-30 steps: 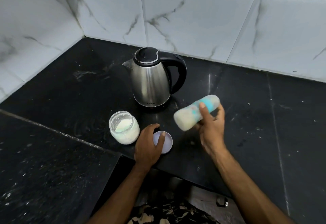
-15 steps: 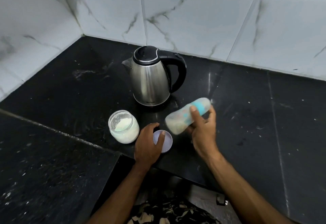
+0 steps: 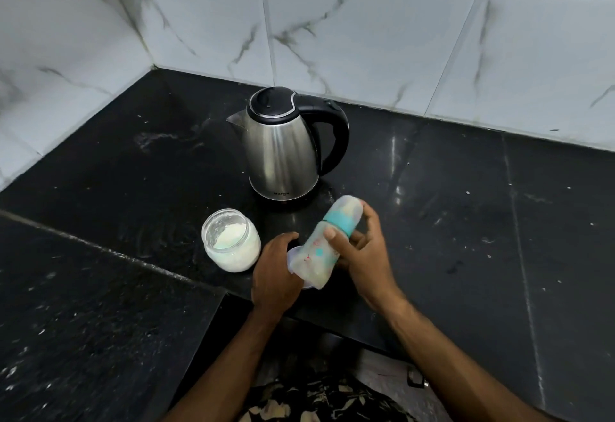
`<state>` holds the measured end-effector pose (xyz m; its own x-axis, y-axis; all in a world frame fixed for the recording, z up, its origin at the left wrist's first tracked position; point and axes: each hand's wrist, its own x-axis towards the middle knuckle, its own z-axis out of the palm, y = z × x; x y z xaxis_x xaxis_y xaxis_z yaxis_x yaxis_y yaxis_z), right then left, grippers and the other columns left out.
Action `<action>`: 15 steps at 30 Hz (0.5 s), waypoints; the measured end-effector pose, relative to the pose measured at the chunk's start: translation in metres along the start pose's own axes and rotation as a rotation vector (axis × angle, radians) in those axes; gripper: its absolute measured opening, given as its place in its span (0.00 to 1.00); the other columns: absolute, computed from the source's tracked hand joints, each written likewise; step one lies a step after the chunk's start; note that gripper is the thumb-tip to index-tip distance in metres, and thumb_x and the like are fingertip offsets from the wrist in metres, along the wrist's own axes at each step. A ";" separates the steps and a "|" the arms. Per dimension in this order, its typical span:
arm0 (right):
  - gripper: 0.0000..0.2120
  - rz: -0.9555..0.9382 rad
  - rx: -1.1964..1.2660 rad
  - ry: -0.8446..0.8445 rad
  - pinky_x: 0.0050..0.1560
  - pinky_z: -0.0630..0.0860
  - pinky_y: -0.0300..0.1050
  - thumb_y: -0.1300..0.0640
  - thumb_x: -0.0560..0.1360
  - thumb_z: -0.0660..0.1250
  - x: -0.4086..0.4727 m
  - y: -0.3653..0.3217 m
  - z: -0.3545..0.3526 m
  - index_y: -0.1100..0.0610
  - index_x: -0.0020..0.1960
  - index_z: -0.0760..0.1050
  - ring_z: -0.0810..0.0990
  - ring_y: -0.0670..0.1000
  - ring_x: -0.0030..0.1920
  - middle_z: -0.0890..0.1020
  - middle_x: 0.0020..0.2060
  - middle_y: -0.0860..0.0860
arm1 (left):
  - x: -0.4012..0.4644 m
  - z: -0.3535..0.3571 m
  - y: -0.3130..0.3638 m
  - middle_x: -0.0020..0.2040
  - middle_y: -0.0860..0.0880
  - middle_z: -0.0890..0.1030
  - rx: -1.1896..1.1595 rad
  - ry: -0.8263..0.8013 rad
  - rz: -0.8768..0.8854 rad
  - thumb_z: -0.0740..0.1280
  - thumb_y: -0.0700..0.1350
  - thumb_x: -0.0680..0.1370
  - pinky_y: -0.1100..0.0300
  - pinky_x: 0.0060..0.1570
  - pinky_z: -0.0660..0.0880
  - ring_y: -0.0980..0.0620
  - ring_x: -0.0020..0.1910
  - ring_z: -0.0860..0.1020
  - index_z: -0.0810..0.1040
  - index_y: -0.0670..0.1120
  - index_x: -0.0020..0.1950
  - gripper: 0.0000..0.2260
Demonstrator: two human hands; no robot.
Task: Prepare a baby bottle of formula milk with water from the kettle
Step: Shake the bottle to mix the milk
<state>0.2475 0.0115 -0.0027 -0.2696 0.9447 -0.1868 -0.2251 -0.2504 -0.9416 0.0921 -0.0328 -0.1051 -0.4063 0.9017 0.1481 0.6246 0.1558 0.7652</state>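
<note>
My right hand [image 3: 364,257] grips a capped baby bottle [image 3: 324,245] with a teal collar and milky liquid inside, tilted with its cap up toward the kettle. A steel kettle [image 3: 283,152] with a black lid and handle stands behind it. My left hand [image 3: 274,272] rests on the counter with its fingers on a pale round lid [image 3: 294,257], which the bottle partly hides. Left of that hand stands an open glass jar of white formula powder [image 3: 231,243].
The black stone counter [image 3: 466,205] meets white marbled wall tiles [image 3: 366,39] in a corner at the back left. Its front edge steps down just below my hands. A patterned garment shows at the bottom.
My right hand has swung the bottle down and left, from lying nearly level beside the kettle to steeper and in front of the lid. My left hand stayed on the lid.
</note>
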 end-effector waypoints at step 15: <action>0.28 -0.016 0.135 0.232 0.36 0.82 0.48 0.55 0.71 0.73 0.013 -0.015 -0.025 0.49 0.67 0.66 0.85 0.53 0.45 0.84 0.48 0.53 | -0.003 0.001 0.004 0.60 0.54 0.80 0.017 0.076 0.032 0.61 0.59 0.77 0.64 0.60 0.68 0.55 0.60 0.76 0.77 0.48 0.63 0.21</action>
<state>0.2710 0.0327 0.0023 -0.0469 0.9681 -0.2463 -0.3544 -0.2467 -0.9020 0.0970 -0.0347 -0.1030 -0.4352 0.8731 0.2199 0.6493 0.1351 0.7485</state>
